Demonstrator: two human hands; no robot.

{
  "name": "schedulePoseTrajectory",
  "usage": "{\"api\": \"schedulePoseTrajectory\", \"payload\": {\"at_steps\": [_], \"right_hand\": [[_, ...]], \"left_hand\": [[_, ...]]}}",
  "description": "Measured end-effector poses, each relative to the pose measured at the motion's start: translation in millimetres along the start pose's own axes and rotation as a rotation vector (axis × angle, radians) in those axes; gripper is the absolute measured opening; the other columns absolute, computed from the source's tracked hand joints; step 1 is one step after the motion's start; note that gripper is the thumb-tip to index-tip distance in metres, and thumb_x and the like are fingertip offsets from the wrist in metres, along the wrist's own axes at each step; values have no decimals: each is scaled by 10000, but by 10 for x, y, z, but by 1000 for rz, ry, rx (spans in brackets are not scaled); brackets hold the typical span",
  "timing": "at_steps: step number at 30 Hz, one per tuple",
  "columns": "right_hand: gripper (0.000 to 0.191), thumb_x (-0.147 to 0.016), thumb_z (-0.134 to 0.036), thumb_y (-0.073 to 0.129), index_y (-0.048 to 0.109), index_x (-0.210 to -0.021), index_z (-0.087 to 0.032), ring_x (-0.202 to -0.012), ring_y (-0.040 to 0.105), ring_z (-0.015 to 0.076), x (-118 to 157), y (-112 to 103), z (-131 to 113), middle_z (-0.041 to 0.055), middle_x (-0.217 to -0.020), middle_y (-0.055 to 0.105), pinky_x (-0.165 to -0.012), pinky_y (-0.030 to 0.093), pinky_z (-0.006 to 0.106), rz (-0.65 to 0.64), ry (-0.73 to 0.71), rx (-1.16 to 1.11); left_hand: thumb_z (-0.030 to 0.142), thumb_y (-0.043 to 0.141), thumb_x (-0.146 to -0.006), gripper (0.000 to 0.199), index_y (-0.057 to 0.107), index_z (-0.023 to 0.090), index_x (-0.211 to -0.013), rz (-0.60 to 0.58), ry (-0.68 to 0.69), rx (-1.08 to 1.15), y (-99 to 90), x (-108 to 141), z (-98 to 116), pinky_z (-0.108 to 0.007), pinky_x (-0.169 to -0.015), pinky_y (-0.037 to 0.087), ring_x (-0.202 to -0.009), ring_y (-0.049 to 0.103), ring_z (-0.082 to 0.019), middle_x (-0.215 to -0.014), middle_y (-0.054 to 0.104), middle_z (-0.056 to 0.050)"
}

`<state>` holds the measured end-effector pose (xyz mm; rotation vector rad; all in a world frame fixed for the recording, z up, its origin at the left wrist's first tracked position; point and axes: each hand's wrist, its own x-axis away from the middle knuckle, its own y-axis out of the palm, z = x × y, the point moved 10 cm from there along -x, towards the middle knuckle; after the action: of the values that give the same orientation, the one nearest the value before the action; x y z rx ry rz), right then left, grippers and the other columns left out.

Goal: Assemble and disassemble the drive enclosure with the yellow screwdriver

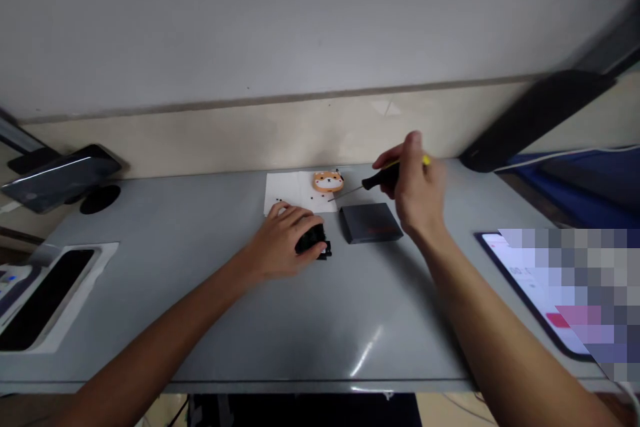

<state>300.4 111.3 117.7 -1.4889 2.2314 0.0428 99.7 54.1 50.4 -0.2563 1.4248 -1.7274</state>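
My left hand [287, 243] is closed round a small black device [311, 237] on the grey tabletop; its exact kind is partly covered by my fingers. My right hand [417, 190] grips a screwdriver [383, 177] with a black and yellow handle. The thin shaft points down and left, its tip over the edge of a white paper sheet [285, 187]. On that sheet lie several tiny dark pieces, too small to make out, and an orange and white animal-face case [328, 181]. Below the screwdriver, a flat dark grey box [371, 223] sits right of the black device.
At the left, a phone [55, 293] lies on white paper, and a dark screen [63, 177] leans on a stand. A lit tablet [530, 287] lies at the right edge, partly pixelated. A black cylinder [535, 120] slants in the right back corner. A wall [225, 140] borders the back.
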Motion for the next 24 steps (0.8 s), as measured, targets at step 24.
{"api": "schedulePoseTrajectory", "payload": {"at_steps": [24], "right_hand": [[576,-985,-688,431,718,-871,-202,-661,644,188,136,243,376,32,-697,675,-604,428,297,-160,-50,206]], "left_hand": [[394,692,-924,397,638,261,-1294,-7,32,124,101,129,-144,-442,-1077,463,-1184,623,-244,-1296,679,-71]]}}
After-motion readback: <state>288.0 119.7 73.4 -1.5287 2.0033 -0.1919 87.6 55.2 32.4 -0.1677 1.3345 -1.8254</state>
